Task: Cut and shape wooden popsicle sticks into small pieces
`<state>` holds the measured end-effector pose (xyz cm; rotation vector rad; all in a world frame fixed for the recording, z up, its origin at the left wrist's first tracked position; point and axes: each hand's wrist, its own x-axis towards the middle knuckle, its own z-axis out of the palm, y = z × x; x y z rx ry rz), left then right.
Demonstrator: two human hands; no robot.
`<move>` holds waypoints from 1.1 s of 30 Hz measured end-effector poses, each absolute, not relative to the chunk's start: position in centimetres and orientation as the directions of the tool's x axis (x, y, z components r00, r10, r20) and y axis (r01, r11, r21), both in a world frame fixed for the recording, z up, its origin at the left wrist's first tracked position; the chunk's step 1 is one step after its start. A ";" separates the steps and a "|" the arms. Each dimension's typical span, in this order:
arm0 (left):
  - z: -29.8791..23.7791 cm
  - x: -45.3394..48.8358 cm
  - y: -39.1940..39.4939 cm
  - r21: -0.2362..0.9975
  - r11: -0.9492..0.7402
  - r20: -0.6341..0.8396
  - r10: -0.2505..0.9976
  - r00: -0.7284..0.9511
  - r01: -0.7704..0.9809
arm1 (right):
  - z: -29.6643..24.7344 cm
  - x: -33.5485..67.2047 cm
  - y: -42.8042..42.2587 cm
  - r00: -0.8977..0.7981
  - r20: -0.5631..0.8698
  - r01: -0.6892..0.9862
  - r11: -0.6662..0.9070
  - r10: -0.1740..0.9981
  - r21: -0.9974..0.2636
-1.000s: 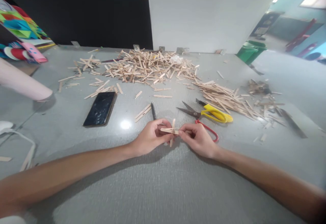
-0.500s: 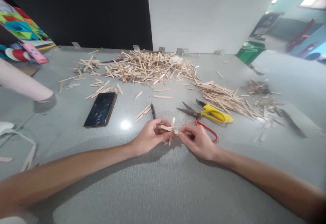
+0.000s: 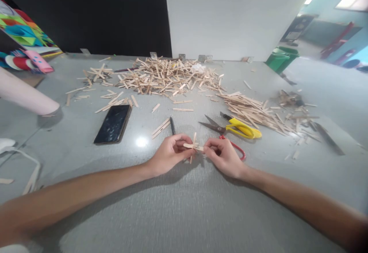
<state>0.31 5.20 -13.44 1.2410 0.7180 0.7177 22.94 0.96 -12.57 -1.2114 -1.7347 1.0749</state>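
Crossed wooden craft sticks (image 3: 194, 145) are held between my two hands just above the table. My left hand (image 3: 171, 151) pinches them from the left with thumb and fingers. At the right end of one stick, my right hand (image 3: 224, 156) is closed with thumb and index finger on its tip. How the sticks join is too small to make out. A black pen (image 3: 172, 125) lies just beyond my left hand. Beyond my right hand rest scissors (image 3: 243, 130) with yellow handles, and a red handle (image 3: 238, 148) lies partly hidden behind that hand.
A large heap of craft sticks (image 3: 161, 77) covers the back of the grey table (image 3: 178, 214). More sticks (image 3: 255, 111) spread at right, near a metal blade (image 3: 327, 138). A phone (image 3: 112, 124) lies left, a pale tube (image 3: 27, 92) farther left. Upright panels (image 3: 230, 19) stand behind.
My right hand has shifted slightly right, and more of the horizontal stick shows between the hands. The left hand keeps its pinch. The view has moved very slightly.
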 end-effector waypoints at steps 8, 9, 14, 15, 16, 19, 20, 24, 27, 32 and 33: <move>-13.0 0.3 5.2 0.984 0.137 -0.048 0.813 0.580 -0.110 | -12.6 23.0 0.9 -0.264 0.117 0.302 0.197 0.957 -0.933; -12.9 0.3 5.2 0.985 0.130 -0.038 0.813 0.581 -0.118 | -12.6 23.0 0.9 -0.244 0.123 0.296 0.195 0.962 -0.935; -13.1 0.2 5.2 0.984 0.104 0.000 0.807 0.590 -0.142 | -12.9 23.1 1.1 -0.097 0.215 0.297 0.234 0.972 -0.926; -13.1 0.2 5.2 0.985 0.097 0.007 0.807 0.591 -0.143 | -12.9 23.0 1.2 -0.111 0.237 0.306 0.260 0.965 -0.916; -13.2 0.1 5.1 0.986 0.088 0.013 0.806 0.591 -0.143 | -12.9 23.0 1.2 -0.136 0.257 0.313 0.288 0.957 -0.905; -13.6 0.0 5.0 0.990 0.063 0.025 0.806 0.591 -0.127 | -12.8 22.9 1.3 -0.209 0.290 0.316 0.345 0.934 -0.884; -13.7 0.0 4.9 0.991 0.054 0.028 0.805 0.592 -0.121 | -12.8 22.9 1.3 -0.218 0.293 0.312 0.351 0.931 -0.883; -13.9 0.1 4.8 0.994 0.038 0.032 0.800 0.600 -0.103 | -12.9 23.0 1.2 -0.215 0.303 0.293 0.357 0.929 -0.887; -13.9 0.1 4.7 0.995 0.045 0.020 0.795 0.607 -0.092 | -12.8 23.0 1.0 -0.244 0.301 0.281 0.365 0.922 -0.888; -13.4 0.1 4.7 0.998 -0.020 0.057 0.797 0.602 -0.067 | -12.8 22.7 0.9 -0.308 0.219 0.236 0.297 0.926 -0.925; -13.4 0.1 4.7 0.998 -0.035 0.065 0.800 0.596 -0.061 | -12.9 22.6 0.9 -0.313 0.201 0.217 0.276 0.928 -0.936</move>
